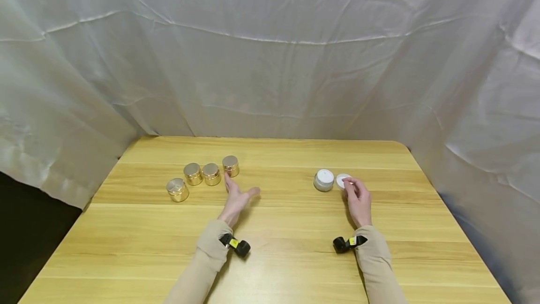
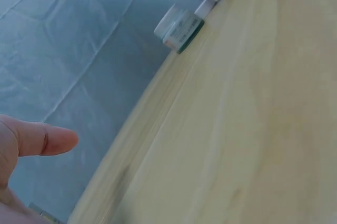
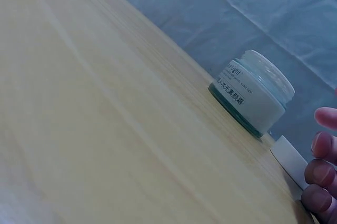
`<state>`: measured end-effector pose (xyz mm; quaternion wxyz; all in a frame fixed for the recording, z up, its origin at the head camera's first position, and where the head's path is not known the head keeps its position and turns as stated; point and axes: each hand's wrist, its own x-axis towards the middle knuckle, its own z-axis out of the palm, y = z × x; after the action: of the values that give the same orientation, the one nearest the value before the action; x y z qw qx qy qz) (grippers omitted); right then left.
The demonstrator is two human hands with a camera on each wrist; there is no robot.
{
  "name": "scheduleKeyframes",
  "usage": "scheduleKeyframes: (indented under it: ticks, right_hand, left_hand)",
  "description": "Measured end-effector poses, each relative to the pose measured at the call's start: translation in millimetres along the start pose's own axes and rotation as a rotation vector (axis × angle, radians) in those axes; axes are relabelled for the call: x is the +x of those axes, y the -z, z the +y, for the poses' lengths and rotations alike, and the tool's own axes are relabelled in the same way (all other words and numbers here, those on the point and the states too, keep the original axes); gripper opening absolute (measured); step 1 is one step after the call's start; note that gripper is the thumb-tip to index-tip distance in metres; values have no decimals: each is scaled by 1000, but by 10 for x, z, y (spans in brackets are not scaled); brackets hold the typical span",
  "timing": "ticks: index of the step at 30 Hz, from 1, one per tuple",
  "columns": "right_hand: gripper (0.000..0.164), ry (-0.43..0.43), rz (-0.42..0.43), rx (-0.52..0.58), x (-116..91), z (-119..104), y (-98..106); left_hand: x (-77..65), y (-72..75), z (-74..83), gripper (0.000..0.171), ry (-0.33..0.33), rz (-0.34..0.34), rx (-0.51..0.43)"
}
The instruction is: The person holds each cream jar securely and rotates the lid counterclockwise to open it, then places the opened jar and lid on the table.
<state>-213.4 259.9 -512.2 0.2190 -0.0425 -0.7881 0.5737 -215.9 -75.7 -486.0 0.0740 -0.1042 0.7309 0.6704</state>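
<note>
An uncapped cream jar [image 1: 324, 180] with a white top stands on the right side of the table. Its threaded neck and printed label show in the right wrist view, where the jar [image 3: 253, 92] has a green base. Beside it lies a white round lid [image 1: 342, 181]. My right hand [image 1: 359, 202] hovers at the lid's right edge, its fingertips [image 3: 322, 171] loosely bent and overlapping the lid in the right wrist view. My left hand [image 1: 237, 199] is spread, thumb out, with its fingertips right at a gold-lidded jar [image 1: 230, 166].
Three more gold-lidded jars stand to the left: one front left [image 1: 177, 190], and a close pair, a left jar [image 1: 193, 174] and a right jar [image 1: 211, 174]. A grey curtain [image 1: 270, 79] hangs behind the wooden table [image 1: 291, 257].
</note>
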Motion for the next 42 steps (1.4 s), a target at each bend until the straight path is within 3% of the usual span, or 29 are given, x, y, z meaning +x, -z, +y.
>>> scheduleKeyframes:
  ticks: [8, 12, 18, 25, 31, 36, 42]
  right_hand:
    - [25, -81, -14, -11, -5, -52, 8]
    - [24, -121, -35, 1, -23, -213, 32]
    - [25, -114, -49, -4, -45, -287, 50]
    - [24, -85, -45, -24, -98, -473, 44]
    - [22, -88, -36, -15, -49, -290, 33]
    - [24, -86, -34, -25, 4, -61, 13]
    - [23, -98, -40, -7, 4, -72, 22]
  left_hand:
    - [225, 45, 50, 120, -36, 95, 82]
    - [366, 46, 106, 115, -51, 153, 126]
    - [528, 38, 166, 105, -83, 257, 160]
    - [618, 0, 140, 87, -133, 430, 144]
    - [622, -17, 83, 66, -229, 518, 188]
    - [589, -13, 75, 67, -235, 491, 247]
    - [495, 0, 119, 59, -229, 388, 353]
